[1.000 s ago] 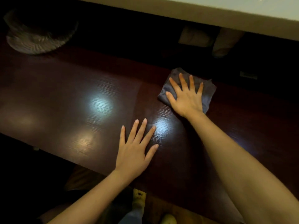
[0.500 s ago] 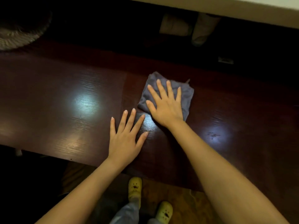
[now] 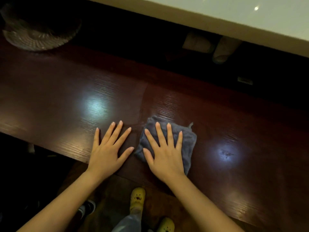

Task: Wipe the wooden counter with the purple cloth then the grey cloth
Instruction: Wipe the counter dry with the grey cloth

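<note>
The dark wooden counter (image 3: 66,97) runs across the view with bright light reflections on it. A folded grey cloth (image 3: 188,139) lies near the counter's front edge. My right hand (image 3: 164,154) is pressed flat on top of it with fingers spread, covering its left half. My left hand (image 3: 108,148) rests flat and open on the bare wood just left of the cloth, holding nothing. No purple cloth is in view.
A round ribbed dish or basket (image 3: 38,36) sits at the counter's far left. A small smudge (image 3: 225,154) shows in the reflection right of the cloth. Beyond the counter is a dark gap and a pale surface (image 3: 250,17). My yellow slippers (image 3: 138,196) stand below.
My right hand has drawn the grey cloth from the counter's far side back toward the front edge, ending beside my left hand. The left hand has stayed planted.
</note>
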